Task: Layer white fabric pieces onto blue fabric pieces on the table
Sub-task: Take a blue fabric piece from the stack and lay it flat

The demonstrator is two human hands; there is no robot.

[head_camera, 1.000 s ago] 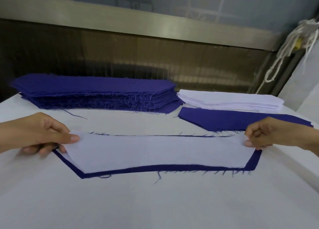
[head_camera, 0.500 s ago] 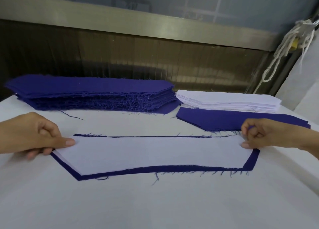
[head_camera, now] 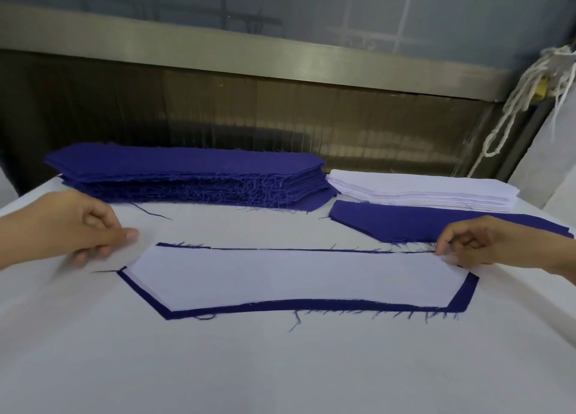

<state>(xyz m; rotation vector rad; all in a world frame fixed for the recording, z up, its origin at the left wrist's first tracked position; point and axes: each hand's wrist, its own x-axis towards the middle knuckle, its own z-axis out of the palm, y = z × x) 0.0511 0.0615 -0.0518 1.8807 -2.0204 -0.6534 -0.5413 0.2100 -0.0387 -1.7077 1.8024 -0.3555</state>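
Currently, the white piece [head_camera: 296,276] is lying flat on a single blue piece [head_camera: 280,306] at the middle of the table [head_camera: 280,367]. The left hand [head_camera: 84,229] is pinching the white piece's left end between thumb and curled fingers, though that end is reading faintly against the white table. The right hand [head_camera: 486,242] is pinching the right end likewise. Gripping both ends is evidently tensioning the cloth so it can be squared to the blue outline. Blue is showing as a broad band along the near edge and a thin line along the far edge, so the alignment is judged either unfinished or deliberately set to the far edge. The blue stack [head_camera: 187,176] and the white stack [head_camera: 420,189] are sitting at the far side, seemingly as supply for further pairs. The white stack is resting on a spare blue piece [head_camera: 405,223].
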